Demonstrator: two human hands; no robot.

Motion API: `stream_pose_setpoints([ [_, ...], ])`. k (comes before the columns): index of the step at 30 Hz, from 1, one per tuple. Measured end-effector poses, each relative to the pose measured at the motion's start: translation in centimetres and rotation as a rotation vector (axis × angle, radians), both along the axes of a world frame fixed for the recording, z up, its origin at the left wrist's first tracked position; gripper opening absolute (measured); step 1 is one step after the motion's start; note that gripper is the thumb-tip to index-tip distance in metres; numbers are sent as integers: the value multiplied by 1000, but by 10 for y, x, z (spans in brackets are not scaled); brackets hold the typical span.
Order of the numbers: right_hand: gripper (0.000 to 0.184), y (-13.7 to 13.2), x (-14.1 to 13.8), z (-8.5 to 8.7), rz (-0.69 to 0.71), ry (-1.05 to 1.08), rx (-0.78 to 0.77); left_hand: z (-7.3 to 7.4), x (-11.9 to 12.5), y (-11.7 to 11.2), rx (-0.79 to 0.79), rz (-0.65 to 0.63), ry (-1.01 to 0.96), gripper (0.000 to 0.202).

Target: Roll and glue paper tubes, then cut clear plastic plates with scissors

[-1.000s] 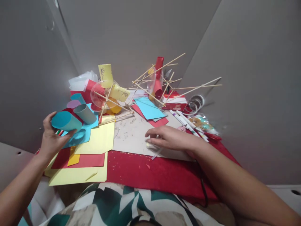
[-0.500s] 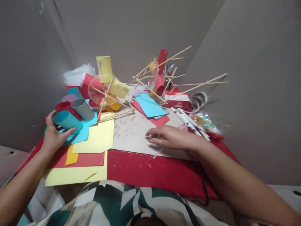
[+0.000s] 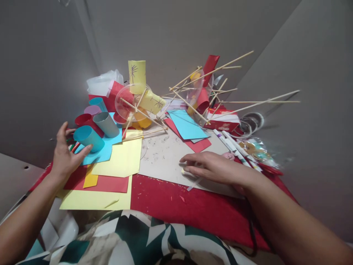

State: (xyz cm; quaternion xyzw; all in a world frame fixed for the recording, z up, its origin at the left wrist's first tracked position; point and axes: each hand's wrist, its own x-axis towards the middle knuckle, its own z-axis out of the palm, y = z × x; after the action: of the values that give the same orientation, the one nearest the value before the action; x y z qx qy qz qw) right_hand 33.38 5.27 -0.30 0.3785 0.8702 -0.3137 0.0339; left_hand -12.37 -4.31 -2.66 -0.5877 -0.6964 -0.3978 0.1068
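My left hand [image 3: 64, 154] is at the left of the table with its fingers apart, thumb and fingertips just touching a teal paper roll [image 3: 88, 137] that lies on the blue sheet [image 3: 99, 152]. More paper rolls, grey [image 3: 106, 124], red and pink, lie beside it. My right hand [image 3: 213, 167] rests flat on the pale board [image 3: 162, 158], fingers stretched out over a small pale piece [image 3: 183, 171] and a thin white strip [image 3: 194, 184].
Yellow [image 3: 121, 158] and red [image 3: 107, 184] paper sheets overlap at the left. A clear cup with yellow rolls [image 3: 138, 97], wooden skewers [image 3: 215, 71], a red box [image 3: 223, 119], markers [image 3: 231, 145], tape rolls [image 3: 252, 121] and a plastic packet [image 3: 256, 151] crowd the back and right. Grey walls enclose the table.
My left hand lowered the teal roll onto the blue sheet among the other rolls and its fingers spread apart. The right hand stayed on the board.
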Motion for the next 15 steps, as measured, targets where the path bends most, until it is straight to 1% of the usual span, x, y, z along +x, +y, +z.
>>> stream_pose_setpoints([
  [2, 53, 0, 1, -1, -5, 14, -4, 1, -2, 0, 107, -37, 94, 97],
  [4, 51, 1, 1, -1, -9, 18, 0, 2, -1, 0, 181, -24, 166, 93],
  [6, 51, 1, 1, -1, -6, 11, 5, 3, 4, -1, 217, -5, 156, 85],
  [10, 50, 1, -1, 4, -9, -2, 0, 9, 28, -6, 215, -74, 52, 64],
  [13, 50, 1, -1, 12, -25, -8, 7, 19, 48, -8, 151, -112, 110, 49],
  [15, 50, 2, 1, 18, -37, -6, 46, 26, 57, -8, 132, -113, 166, 46],
])
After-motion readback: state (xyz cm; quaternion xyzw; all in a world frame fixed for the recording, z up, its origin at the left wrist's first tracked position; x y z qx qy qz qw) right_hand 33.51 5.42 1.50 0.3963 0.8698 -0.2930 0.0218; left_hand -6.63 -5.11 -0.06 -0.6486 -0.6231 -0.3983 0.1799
